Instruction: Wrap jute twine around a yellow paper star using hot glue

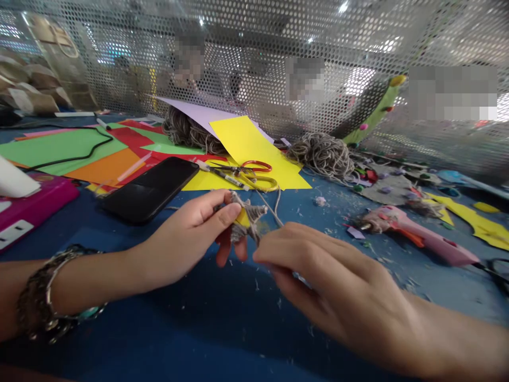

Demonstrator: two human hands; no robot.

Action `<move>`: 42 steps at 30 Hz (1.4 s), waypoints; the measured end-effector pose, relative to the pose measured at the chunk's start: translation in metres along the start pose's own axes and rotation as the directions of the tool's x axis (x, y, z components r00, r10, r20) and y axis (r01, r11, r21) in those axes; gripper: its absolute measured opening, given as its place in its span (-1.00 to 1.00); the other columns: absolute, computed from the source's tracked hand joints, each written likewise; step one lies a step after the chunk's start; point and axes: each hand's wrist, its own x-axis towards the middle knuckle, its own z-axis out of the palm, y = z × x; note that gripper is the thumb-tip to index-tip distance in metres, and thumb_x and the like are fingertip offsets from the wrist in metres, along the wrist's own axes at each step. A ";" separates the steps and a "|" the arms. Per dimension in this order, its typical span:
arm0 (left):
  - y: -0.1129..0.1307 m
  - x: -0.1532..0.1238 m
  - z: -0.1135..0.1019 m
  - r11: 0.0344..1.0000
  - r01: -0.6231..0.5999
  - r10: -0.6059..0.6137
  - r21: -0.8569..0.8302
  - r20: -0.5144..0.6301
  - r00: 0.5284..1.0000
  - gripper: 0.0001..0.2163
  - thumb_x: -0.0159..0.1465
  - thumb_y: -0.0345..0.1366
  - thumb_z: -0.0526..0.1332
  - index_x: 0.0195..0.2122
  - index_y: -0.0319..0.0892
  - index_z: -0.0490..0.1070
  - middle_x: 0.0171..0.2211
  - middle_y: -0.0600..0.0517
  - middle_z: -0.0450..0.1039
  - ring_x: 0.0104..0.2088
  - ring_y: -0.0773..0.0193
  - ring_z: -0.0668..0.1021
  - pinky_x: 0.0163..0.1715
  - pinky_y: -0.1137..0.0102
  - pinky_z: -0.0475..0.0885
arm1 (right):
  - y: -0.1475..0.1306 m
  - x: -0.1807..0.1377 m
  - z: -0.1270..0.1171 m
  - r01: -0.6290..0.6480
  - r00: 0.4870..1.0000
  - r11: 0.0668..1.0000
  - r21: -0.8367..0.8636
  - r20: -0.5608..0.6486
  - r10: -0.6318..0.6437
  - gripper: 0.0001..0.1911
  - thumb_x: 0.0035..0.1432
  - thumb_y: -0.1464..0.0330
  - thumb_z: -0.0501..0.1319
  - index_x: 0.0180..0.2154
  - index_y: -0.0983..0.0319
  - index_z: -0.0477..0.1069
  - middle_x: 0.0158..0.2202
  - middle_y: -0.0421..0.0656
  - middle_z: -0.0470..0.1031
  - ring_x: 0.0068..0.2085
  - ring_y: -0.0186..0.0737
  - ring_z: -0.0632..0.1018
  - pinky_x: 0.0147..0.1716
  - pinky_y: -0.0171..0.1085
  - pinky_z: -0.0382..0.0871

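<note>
A small yellow star [243, 216], partly wrapped in grey yarn, is pinched between the thumb and fingers of my left hand [186, 233]. Yarn covers its points, while some yellow shows in the middle. My right hand [330, 270] is beside the star's lower right point, its thumb and fingertips pressed together. What the right fingertips hold is hidden, though a grey yarn strand [274, 209] runs down toward that hand from the scissors. Red-and-yellow-handled scissors [256, 168] lie beyond my hands, with a pen [225, 175] beside them.
A black phone [153, 188] lies left of centre, near a magenta power strip [43, 207]. A pink glue gun [421, 233] rests at right with its cord. Grey yarn [322, 154], a yellow sheet [248, 140] and coloured papers [71, 148] stand before a perforated metal screen [246, 48].
</note>
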 end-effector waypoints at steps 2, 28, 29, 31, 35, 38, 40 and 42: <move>-0.002 0.001 -0.001 0.996 -0.015 0.015 -0.087 -0.003 1.000 -0.81 0.30 -0.28 -0.06 -0.43 -0.20 0.17 -0.62 0.21 0.31 -0.66 0.56 0.32 -0.63 0.63 0.22 | 0.001 -0.001 0.002 -0.096 0.995 0.994 0.054 -0.029 0.098 -0.77 0.13 0.56 0.00 -0.18 0.19 0.11 -0.31 -0.27 0.35 -0.31 -0.51 0.38 -0.27 -0.54 0.25; -0.005 -0.007 0.005 0.962 0.108 -0.188 0.252 0.323 0.927 -0.85 0.25 -0.25 -0.02 -0.38 -0.20 0.23 -0.60 0.16 0.30 -0.58 0.45 0.47 -0.61 0.62 0.34 | 0.017 0.017 -0.002 -0.593 0.790 0.535 0.602 0.308 0.530 -0.97 0.09 0.45 0.05 -0.38 0.24 0.24 -0.56 -0.30 0.29 -0.52 -0.50 0.34 -0.55 -0.47 0.22; -0.005 -0.007 0.005 0.959 0.098 -0.184 0.268 0.320 0.929 -0.85 0.25 -0.25 -0.02 -0.37 -0.20 0.23 -0.59 0.15 0.31 -0.58 0.45 0.47 -0.60 0.62 0.34 | 0.016 0.016 -0.003 -0.593 0.788 0.520 0.615 0.307 0.534 -0.96 0.08 0.46 0.05 -0.39 0.24 0.25 -0.57 -0.29 0.30 -0.53 -0.51 0.34 -0.56 -0.48 0.21; -0.006 -0.006 0.004 0.953 0.063 -0.163 0.298 0.324 0.932 -0.85 0.26 -0.27 -0.04 -0.35 -0.20 0.23 -0.57 0.14 0.33 -0.58 0.45 0.47 -0.60 0.62 0.34 | 0.013 0.016 -0.004 -0.588 0.788 0.495 0.640 0.312 0.531 -0.94 0.08 0.49 0.05 -0.39 0.25 0.26 -0.56 -0.29 0.32 -0.53 -0.52 0.35 -0.58 -0.49 0.20; -0.006 -0.004 0.002 0.918 -0.098 -0.040 0.384 0.336 0.941 -0.89 0.26 -0.33 -0.03 -0.31 -0.17 0.26 -0.56 0.16 0.36 -0.59 0.47 0.45 -0.60 0.63 0.30 | 0.011 0.016 -0.008 -0.583 0.784 0.435 0.686 0.335 0.522 -0.93 0.05 0.53 0.06 -0.42 0.27 0.26 -0.55 -0.28 0.33 -0.51 -0.53 0.35 -0.56 -0.51 0.20; -0.005 -0.003 -0.001 0.796 -0.305 0.134 0.523 0.338 0.931 -0.91 0.25 -0.36 0.01 -0.35 -0.16 0.29 -0.52 0.16 0.40 -0.54 0.47 0.45 -0.53 0.60 0.27 | 0.010 0.017 -0.010 -0.577 0.784 0.377 0.725 0.362 0.503 -0.94 0.05 0.53 0.07 -0.42 0.28 0.24 -0.52 -0.29 0.32 -0.49 -0.55 0.36 -0.55 -0.53 0.21; -0.003 -0.003 -0.002 0.625 -0.457 0.259 0.633 0.384 0.886 -0.89 0.25 -0.35 0.01 -0.34 -0.16 0.31 -0.43 0.10 0.43 -0.46 0.40 0.46 -0.47 0.55 0.25 | 0.009 0.017 -0.012 -0.564 0.796 0.355 0.745 0.376 0.475 -0.94 0.05 0.53 0.08 -0.42 0.28 0.24 -0.51 -0.30 0.30 -0.48 -0.56 0.35 -0.53 -0.54 0.23; -0.001 -0.004 -0.003 0.390 -0.580 0.330 0.715 0.479 0.813 -0.83 0.28 -0.36 -0.04 -0.30 -0.17 0.34 -0.39 0.03 0.44 -0.43 0.33 0.45 -0.47 0.47 0.21 | 0.008 0.017 -0.014 -0.552 0.811 0.359 0.753 0.386 0.439 -0.94 0.04 0.54 0.09 -0.42 0.28 0.24 -0.50 -0.30 0.29 -0.47 -0.56 0.35 -0.50 -0.54 0.24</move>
